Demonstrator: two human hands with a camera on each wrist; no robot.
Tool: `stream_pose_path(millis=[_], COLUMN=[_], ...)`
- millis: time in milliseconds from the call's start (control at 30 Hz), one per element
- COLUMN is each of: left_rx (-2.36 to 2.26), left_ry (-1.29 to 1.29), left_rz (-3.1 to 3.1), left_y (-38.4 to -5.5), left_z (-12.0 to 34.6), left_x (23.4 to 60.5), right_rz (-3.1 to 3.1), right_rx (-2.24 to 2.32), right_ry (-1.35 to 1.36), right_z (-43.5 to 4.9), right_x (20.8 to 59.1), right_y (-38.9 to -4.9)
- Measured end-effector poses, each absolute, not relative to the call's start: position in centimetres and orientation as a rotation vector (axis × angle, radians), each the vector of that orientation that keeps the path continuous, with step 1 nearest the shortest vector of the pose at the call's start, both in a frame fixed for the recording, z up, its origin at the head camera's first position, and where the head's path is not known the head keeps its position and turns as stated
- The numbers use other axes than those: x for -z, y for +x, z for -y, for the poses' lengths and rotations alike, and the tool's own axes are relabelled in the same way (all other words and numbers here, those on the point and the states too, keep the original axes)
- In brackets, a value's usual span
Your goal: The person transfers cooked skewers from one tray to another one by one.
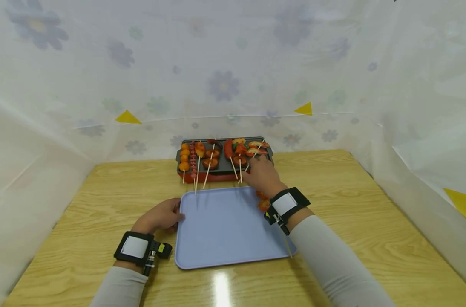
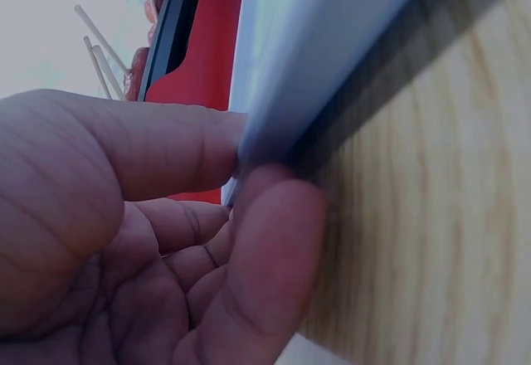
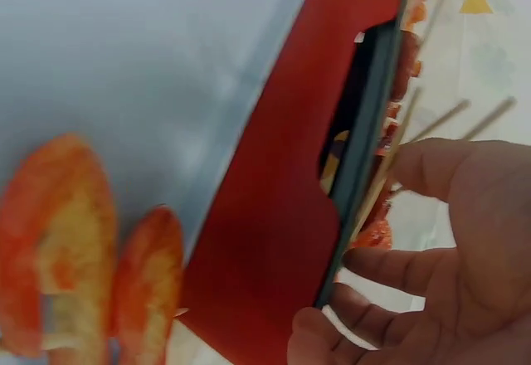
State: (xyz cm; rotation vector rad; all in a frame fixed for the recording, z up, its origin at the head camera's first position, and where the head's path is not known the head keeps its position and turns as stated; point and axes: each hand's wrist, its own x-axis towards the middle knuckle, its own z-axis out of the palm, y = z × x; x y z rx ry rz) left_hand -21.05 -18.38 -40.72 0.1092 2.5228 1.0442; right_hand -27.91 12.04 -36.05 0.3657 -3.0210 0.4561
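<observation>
While the left hand (image 1: 161,215) pinched the tray (image 1: 225,230) beside it, one orange skewer (image 1: 263,205) inside, the right hand (image 1: 263,175), hold unclear, was at a shrimp-like skewer (image 1: 257,152) on the skewer-loaded grill (image 1: 217,178) under it.

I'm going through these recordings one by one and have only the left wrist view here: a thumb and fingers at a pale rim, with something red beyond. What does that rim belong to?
Observer: A rectangular, pale blue tray; the head view shows its whole outline apart from what the right arm covers.

Operator: And what is going on over on the right side?

Observer: In the head view, the right hand is at the right end of the red grill.

Operator: Is anything lying on the tray?

Observer: Yes, a skewer of orange-red slices lies along its right side, partly hidden by the right wrist in the head view.
</observation>
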Motion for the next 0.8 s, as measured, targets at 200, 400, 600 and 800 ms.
stream_pose_path(millis=[200, 400, 600, 800], left_rx=[-1.035, -1.024, -1.040, -1.047], left_ry=[0.102, 0.116, 0.110, 0.068], left_rz=[-2.529, -2.527, -2.523, -2.519], left_y=[-21.1, -21.3, -21.2, -21.3], left_z=[18.4, 18.4, 18.3, 18.2], left_x=[41.0, 40.7, 40.6, 41.0], right_rz=[3.047, 3.007, 2.969, 2.922], right_rx=[-0.549, -0.628, -0.680, -0.674], right_ry=[0.345, 0.338, 0.255, 0.241], right_z=[-12.7, -13.7, -13.9, -14.0], right_x=[35.7, 35.8, 35.8, 36.1], right_y=[-28.1, -28.2, -28.3, -28.2])
